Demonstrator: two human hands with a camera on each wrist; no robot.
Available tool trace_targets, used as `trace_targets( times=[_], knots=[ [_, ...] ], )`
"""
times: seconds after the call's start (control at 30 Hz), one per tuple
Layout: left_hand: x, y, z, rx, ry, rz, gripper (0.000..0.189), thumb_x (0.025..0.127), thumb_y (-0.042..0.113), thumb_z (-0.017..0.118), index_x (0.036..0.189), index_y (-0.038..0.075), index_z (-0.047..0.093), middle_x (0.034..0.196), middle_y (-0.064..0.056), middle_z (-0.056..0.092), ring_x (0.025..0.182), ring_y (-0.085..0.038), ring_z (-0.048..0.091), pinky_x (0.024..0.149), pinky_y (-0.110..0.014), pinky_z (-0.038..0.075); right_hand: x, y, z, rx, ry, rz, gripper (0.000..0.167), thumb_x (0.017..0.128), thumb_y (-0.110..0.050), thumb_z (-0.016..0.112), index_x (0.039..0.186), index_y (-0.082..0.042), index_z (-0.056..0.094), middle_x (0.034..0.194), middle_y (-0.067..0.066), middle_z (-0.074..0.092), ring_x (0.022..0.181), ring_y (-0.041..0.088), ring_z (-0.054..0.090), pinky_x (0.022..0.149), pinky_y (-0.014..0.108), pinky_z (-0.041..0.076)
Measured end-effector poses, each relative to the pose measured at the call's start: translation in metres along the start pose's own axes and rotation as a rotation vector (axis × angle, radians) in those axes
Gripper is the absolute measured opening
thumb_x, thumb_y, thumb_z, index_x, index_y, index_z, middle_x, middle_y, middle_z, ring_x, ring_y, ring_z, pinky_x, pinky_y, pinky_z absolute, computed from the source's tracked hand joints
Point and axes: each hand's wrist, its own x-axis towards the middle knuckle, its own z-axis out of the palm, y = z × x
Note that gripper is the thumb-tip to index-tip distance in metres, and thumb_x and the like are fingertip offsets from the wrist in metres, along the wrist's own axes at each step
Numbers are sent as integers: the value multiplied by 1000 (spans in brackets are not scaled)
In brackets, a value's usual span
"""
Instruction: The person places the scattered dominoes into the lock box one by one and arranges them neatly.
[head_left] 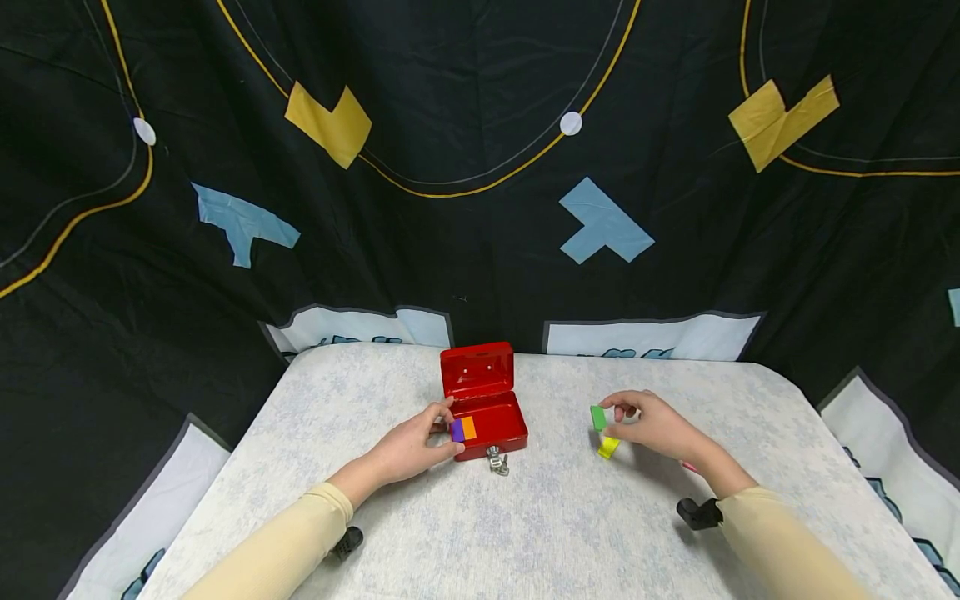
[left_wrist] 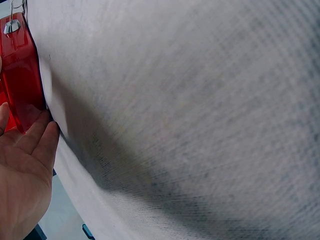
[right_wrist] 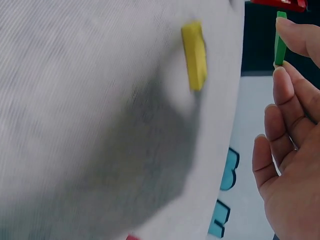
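A small red metal cash box stands on the table with its lid raised. My left hand holds its left side; in the left wrist view, fingers lie against the outer wall. A purple block and an orange block lie side by side at the box's left end, close to the thumb. My right hand pinches a green block between thumb and fingertips, above the table. Below it lies a yellow block.
Keys hang from the lock at the box's front. A pink piece is mostly hidden behind the right forearm. Black wrist mounts sit under the sleeves. Beyond the pale patterned table hangs a dark curtain.
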Motion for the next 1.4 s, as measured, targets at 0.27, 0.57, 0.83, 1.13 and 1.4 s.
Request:
trace_targets(
  times=[0.27, 0.57, 0.83, 1.13, 1.4],
  knots=[
    [0, 0, 0, -2, -3, 2, 41, 92, 46, 74, 114, 21, 52, 165, 1, 33, 127, -20, 58, 102, -48, 47, 10, -11, 12, 6, -14, -51, 36, 88, -26, 81, 120, -13, 68, 94, 1, 58, 100, 26, 47, 76, 37, 44],
    [-1, 1, -1, -4, -6, 1, 40, 91, 46, 75, 114, 21, 53, 165, 0, 33, 127, -21, 58, 101, -48, 47, 20, -27, 23, 14, -22, -62, 35, 87, -28, 82, 117, -16, 69, 94, -2, 58, 103, 26, 48, 82, 40, 43],
    [-1, 1, -1, 0, -4, -1, 39, 91, 46, 75, 112, 24, 51, 165, 0, 34, 127, -21, 58, 102, -47, 47, 28, -41, 33, 30, -40, -65, 35, 86, -27, 82, 117, -18, 69, 94, -2, 59, 105, 27, 48, 83, 40, 43],
    [0, 0, -1, 6, -4, -2, 41, 91, 47, 74, 115, 22, 52, 165, 1, 33, 126, -20, 58, 102, -47, 47, 38, -50, 43, 7, -56, -92, 33, 87, -28, 81, 116, -18, 70, 92, -3, 59, 103, 25, 48, 78, 37, 45],
    [0, 1, 0, 1, -3, -7, 40, 91, 46, 75, 115, 22, 53, 165, 2, 33, 126, -20, 59, 102, -47, 47, 47, -54, 52, -25, -59, -140, 32, 87, -27, 81, 116, -21, 69, 90, -5, 60, 100, 23, 49, 81, 38, 45]
  ],
)
